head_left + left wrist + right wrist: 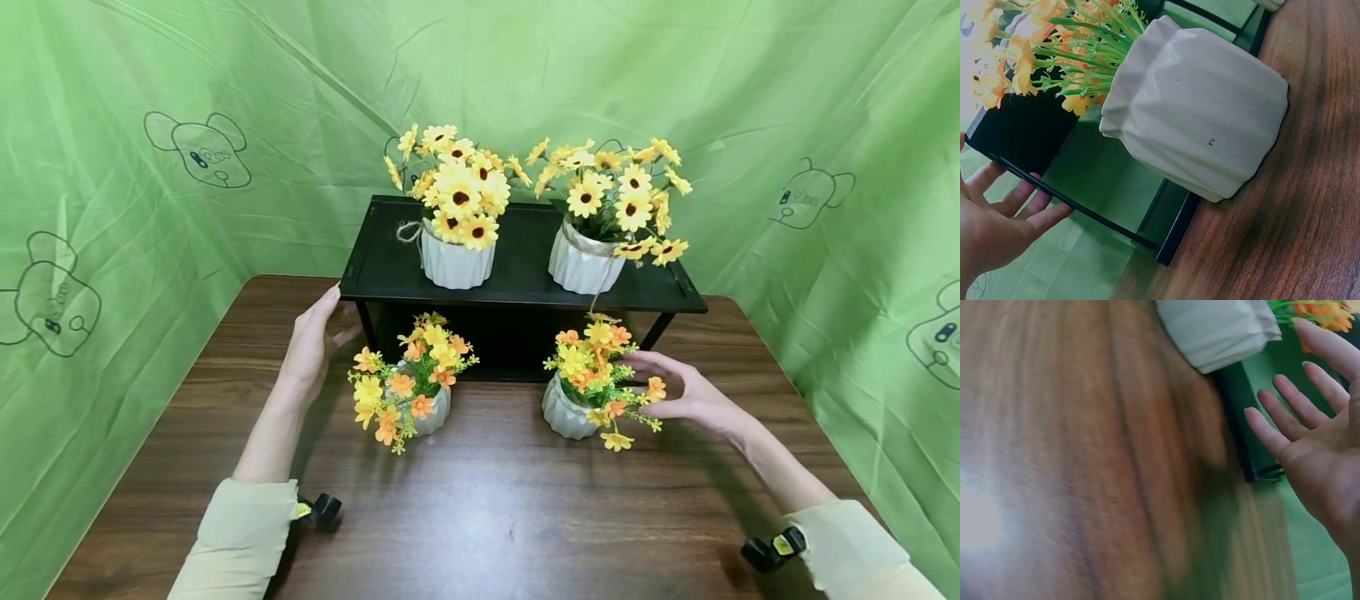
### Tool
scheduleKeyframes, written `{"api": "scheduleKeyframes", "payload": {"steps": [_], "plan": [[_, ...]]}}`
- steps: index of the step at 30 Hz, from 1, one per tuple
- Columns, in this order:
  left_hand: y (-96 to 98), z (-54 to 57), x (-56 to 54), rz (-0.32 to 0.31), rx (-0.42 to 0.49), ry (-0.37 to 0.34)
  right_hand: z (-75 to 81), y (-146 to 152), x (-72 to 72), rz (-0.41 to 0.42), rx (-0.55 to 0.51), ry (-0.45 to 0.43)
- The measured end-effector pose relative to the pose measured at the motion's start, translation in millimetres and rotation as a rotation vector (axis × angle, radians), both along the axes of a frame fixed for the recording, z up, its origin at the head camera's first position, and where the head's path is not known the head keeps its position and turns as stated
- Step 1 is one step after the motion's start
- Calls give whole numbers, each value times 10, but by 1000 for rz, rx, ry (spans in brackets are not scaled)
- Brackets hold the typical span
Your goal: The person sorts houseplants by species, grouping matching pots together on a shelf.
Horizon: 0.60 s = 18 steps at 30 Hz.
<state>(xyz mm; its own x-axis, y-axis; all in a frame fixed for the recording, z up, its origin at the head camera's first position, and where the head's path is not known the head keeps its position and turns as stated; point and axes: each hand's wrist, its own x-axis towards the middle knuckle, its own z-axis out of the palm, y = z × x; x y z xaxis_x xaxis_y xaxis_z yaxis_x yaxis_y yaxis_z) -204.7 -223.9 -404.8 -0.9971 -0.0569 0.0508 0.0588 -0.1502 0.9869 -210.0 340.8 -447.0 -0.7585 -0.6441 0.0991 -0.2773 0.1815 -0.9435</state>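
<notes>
A black two-level shelf (pixel 525 287) stands on the table. My left hand (pixel 309 342) is at its left front corner, where the thumb side meets the top board. In the left wrist view, the fairly straight fingers (pixel 1044 215) touch the thin side post (pixel 1097 222). My right hand (pixel 693 396) is spread with its fingers apart, beside the right front pot (pixel 567 410) of orange and yellow flowers (pixel 592 358), and holds nothing. The right wrist view shows its bare palm (pixel 1319 450) near the shelf's lower corner (pixel 1250 469).
Two white pots, left (pixel 459 262) and right (pixel 585 262), with yellow daisies stand on the shelf top. Before the shelf's left end is another white pot (pixel 433 412) with orange and yellow flowers. Green cloth (pixel 525 67) surrounds the brown wooden table (pixel 480 508).
</notes>
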Motion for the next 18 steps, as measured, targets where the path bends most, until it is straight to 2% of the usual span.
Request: {"api": "scheduleKeyframes", "payload": {"steps": [3, 6, 10, 12, 14, 18], "plan": [[-3, -1, 3, 4, 7, 0, -72, -70, 15, -86, 135, 55], [-6, -2, 4, 11, 15, 2, -105, -163, 30, -140, 222, 36], [-8, -4, 3, 11, 18, 5, -121, -281, 67, -190, 258, -43], [-8, -5, 2, 8, 17, 5, -127, -328, 92, -209, 266, -55], [-7, -6, 0, 7, 13, 5, -137, -362, 114, -211, 265, -51], [-3, -7, -3, 6, 14, 3, -148, -414, 164, -228, 329, 14]]}}
